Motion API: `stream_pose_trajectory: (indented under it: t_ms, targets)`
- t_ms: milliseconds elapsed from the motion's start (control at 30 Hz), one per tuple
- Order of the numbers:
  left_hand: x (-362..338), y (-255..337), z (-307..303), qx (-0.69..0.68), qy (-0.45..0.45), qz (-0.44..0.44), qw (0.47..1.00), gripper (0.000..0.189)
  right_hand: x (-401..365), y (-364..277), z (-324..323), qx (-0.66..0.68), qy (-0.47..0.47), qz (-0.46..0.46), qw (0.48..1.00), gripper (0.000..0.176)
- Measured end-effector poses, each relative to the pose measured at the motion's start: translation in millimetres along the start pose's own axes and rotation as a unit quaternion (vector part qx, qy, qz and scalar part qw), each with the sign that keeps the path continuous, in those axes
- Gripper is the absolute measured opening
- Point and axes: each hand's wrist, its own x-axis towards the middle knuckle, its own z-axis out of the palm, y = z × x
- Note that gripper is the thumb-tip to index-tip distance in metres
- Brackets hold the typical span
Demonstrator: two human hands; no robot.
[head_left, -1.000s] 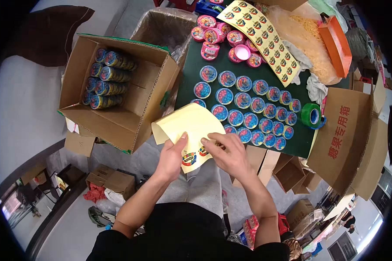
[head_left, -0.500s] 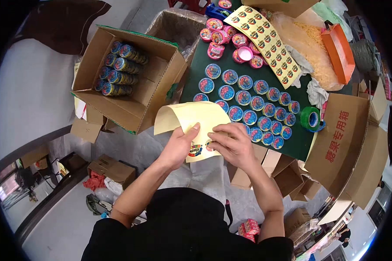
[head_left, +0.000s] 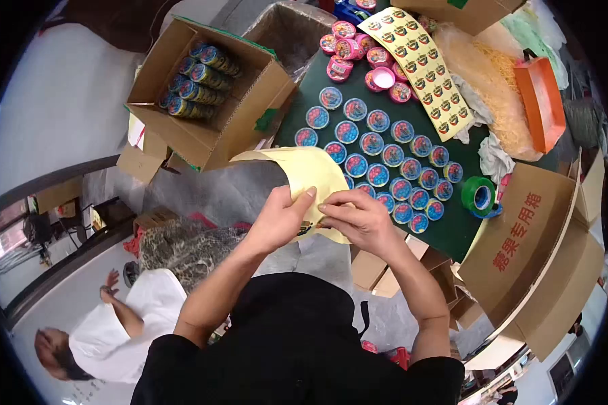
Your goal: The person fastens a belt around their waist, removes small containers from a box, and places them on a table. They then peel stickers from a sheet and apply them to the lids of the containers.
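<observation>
A yellow sticker sheet [head_left: 317, 167] curls upward between my hands, in front of the green table's near edge. My left hand [head_left: 282, 217] pinches it from the left, thumb on top. On the right, my right hand [head_left: 359, 217] has thumb and fingertips pressed together at the sheet's lower edge, by a printed sticker; the fingers partly cover that sticker. Beyond the sheet, several round blue-lidded tins [head_left: 371, 143] stand in rows on the green table [head_left: 452, 237]. Another sheet with printed round stickers [head_left: 422, 71] lies at the back, beside pink round tins [head_left: 348, 48].
An open cardboard box [head_left: 250, 118] at the left holds stacked tins. Green tape [head_left: 478, 196], an orange box [head_left: 540, 104] and a large carton [head_left: 520, 229] are on the right. A person in white [head_left: 132, 327] is at the lower left.
The view has shifted, and a person in white has come into view at the lower left. The held sheet is tilted and curled more, showing less of its printed stickers.
</observation>
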Motion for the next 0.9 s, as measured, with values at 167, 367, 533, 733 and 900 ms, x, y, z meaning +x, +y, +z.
stream_pose_trajectory:
  t_ms: [167, 367, 533, 733, 900]
  targets:
    - [-10.0, -1.0, 0.1, 0.049, 0.045, 0.040, 0.997, 0.030, 2.5, 6.0, 5.3, -0.049, 0.009, -0.115, 0.992, 0.026]
    - [-16.7, -8.2, -16.0, -0.006, 0.063, 0.001, 0.998, 0.030, 6.2, 3.2, 17.8, -0.075, 0.008, -0.191, 0.979, 0.027]
    - [-18.3, -8.4, -25.3, -0.142, 0.073, -0.031, 0.987, 0.031, 12.1, -2.6, 25.3, -0.088, 0.002, -0.180, 0.980, 0.032]
    - [-22.0, -14.5, -34.2, -0.195, 0.075, -0.022, 0.978, 0.033, 14.0, -10.1, 32.5, -0.120, -0.016, -0.065, 0.991, 0.042]
    - [-24.6, -23.0, -36.2, -0.302, 0.092, 0.013, 0.949, 0.036, 15.1, -23.7, 41.3, -0.167, 0.076, 0.011, 0.983, 0.030]
